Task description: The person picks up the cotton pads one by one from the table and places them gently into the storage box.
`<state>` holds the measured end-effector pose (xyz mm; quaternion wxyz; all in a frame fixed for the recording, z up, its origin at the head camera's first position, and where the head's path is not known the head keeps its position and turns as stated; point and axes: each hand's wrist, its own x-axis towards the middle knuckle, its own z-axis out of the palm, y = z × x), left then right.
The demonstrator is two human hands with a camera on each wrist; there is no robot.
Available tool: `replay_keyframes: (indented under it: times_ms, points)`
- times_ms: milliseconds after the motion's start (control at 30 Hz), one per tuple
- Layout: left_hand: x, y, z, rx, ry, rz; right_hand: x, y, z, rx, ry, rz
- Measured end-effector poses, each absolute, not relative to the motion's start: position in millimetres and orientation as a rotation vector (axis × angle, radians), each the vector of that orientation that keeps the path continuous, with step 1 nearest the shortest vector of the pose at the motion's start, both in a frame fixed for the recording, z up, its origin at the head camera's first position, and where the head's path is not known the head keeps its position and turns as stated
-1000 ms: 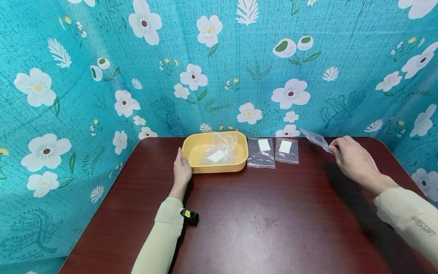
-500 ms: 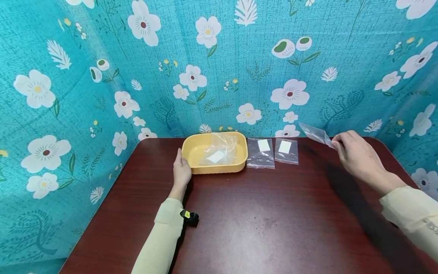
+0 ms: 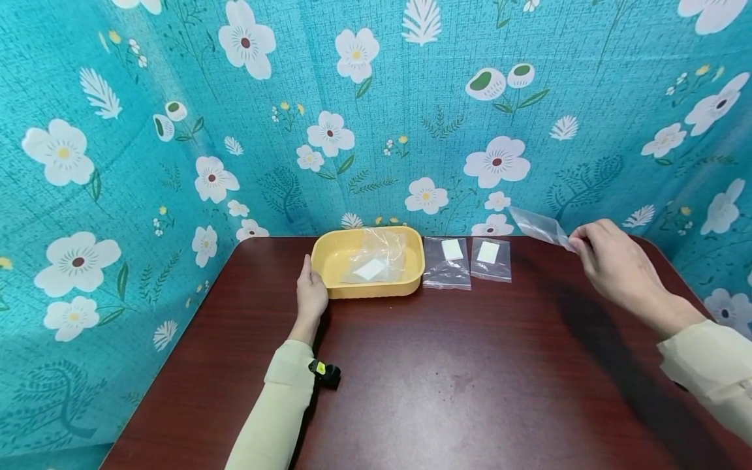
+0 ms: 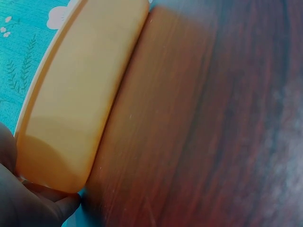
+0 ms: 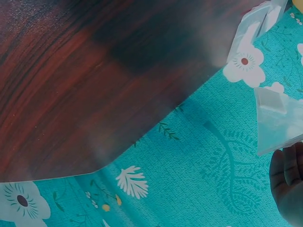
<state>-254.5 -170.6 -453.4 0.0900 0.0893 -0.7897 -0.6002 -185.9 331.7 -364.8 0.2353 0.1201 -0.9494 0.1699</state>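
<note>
My left hand (image 3: 312, 292) holds the left end of a yellow plastic tub (image 3: 376, 290), seen close up from the side in the left wrist view. Inside the tub lies a clear zip bag (image 3: 384, 245) with a white rectangle on it. Over the table's far right part, my right hand (image 3: 619, 267) pinches a clear zip bag (image 3: 537, 225) by one edge, its free end pointing left and up. In the right wrist view, that hand shows at the right edge beneath the bag, which has a pale rectangular patch.
Two more clear zip bags, a left one (image 3: 437, 271) and a right one (image 3: 499, 266), lie flat right of the tub, each with a white rectangle. A dark red-brown table (image 3: 446, 365) ends against a blue flowered cloth (image 3: 399, 117).
My right hand has risen slightly and shifted a little right, with the held zip bag tilted up higher. The left hand and tub have stayed in place.
</note>
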Motion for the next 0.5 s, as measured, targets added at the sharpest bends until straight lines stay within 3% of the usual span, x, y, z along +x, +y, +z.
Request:
replay_keyframes:
  times_ms: [500]
  points:
    - [-254.5, -169.8, -452.3, 0.267, -2.346, -1.789, -186.6, 320.7, -364.5, 0.357, -2.609, 0.489]
